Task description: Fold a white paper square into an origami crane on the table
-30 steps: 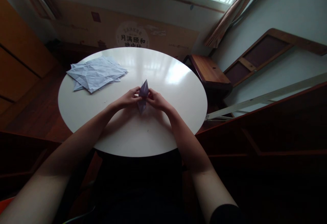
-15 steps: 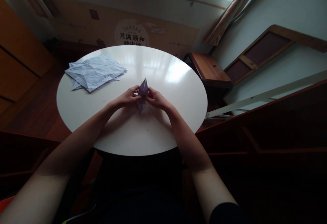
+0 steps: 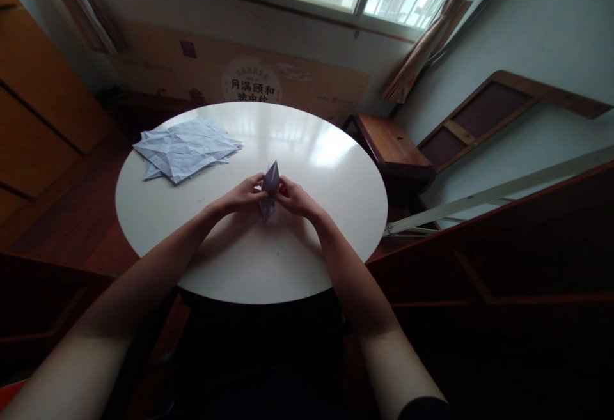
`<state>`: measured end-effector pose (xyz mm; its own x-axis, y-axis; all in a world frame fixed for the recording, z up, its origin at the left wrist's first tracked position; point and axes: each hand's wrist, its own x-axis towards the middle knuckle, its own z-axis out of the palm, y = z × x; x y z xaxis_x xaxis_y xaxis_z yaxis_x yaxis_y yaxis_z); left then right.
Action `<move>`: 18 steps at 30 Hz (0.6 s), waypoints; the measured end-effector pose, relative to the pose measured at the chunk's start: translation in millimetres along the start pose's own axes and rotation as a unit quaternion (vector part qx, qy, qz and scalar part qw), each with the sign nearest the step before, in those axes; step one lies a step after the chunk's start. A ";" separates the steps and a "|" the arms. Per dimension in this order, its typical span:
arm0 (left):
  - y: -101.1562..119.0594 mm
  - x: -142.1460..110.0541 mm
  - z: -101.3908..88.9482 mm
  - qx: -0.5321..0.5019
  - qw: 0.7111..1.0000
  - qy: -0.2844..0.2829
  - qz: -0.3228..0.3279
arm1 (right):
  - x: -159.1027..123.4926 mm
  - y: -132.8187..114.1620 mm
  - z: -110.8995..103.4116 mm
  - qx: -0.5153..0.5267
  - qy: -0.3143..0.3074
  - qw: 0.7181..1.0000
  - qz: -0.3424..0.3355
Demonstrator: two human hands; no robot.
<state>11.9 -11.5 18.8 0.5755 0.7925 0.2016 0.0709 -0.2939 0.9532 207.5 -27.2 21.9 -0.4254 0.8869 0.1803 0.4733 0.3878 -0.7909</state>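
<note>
At white table, both hands pinching folded paper: greyish-purple, narrow, tapering to sharp tip.

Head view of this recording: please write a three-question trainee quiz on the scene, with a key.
1. The folded paper is held from: A) one side only; B) both sides; C) neither side.
2. True or false: the creased sheets lie at the right side of the table.
3. Fill in: the end of the folded paper farther from the person narrows to a ____.

Key:
1. B, by the left hand and the right hand.
2. False; they lie at the left.
3. Point.
</note>
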 end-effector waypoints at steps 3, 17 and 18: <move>1.4 0.2 0.5 -0.007 1.000 0.005 -0.006 | -0.6 -1.6 -0.9 -0.003 -0.001 1.000 0.002; 1.7 1.0 2.5 -0.027 1.000 0.006 -0.008 | -1.7 -2.3 -2.0 0.004 -0.002 1.000 0.010; 1.7 1.2 2.7 -0.030 1.000 0.006 -0.007 | -1.7 -2.6 -2.1 0.003 -0.002 1.000 0.012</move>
<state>14.9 -12.5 20.1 0.5645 0.8030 0.1910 0.0297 -0.2510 0.9675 208.7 -29.2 24.9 -0.4173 0.8947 0.1591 0.4786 0.3652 -0.7985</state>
